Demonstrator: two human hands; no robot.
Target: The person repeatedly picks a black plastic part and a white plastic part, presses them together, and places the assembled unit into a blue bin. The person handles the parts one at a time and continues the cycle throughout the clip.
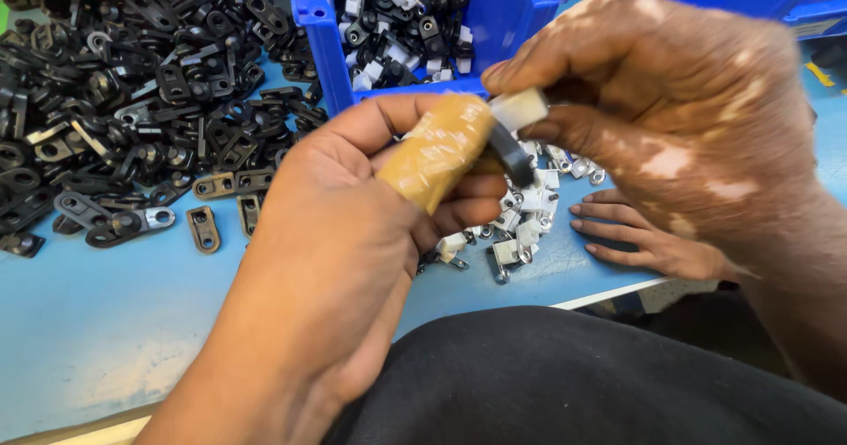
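Two small parts met between our hands: a white plastic clip [519, 108] and a black curved piece [512, 156], held in the air just in front of the blue bin [322, 35]. Our right hand [670, 101] was closed on the white clip, pinching it between thumb and fingertips. Our left hand [353, 233] was curled shut around the black piece, its thumb wrapped in tan tape [437, 149] and pressed against the part from the side. The two parts touched — the white one sat at the top end of the black one.

Below them, on the blue table [106, 321], lay a small heap of white-and-metal clips [525, 220], near the table's front edge. Beside that heap another person's fingers [622, 233] rested flat on the table. The blue bin behind our hands held a mix of black and white assembled pieces [397, 22]. To the left, a large pile of loose black flat links [132, 101] spread across the table — a few lay apart from it, nearer to us. A dark cloth-covered lap [565, 383] filled the lower part of the view
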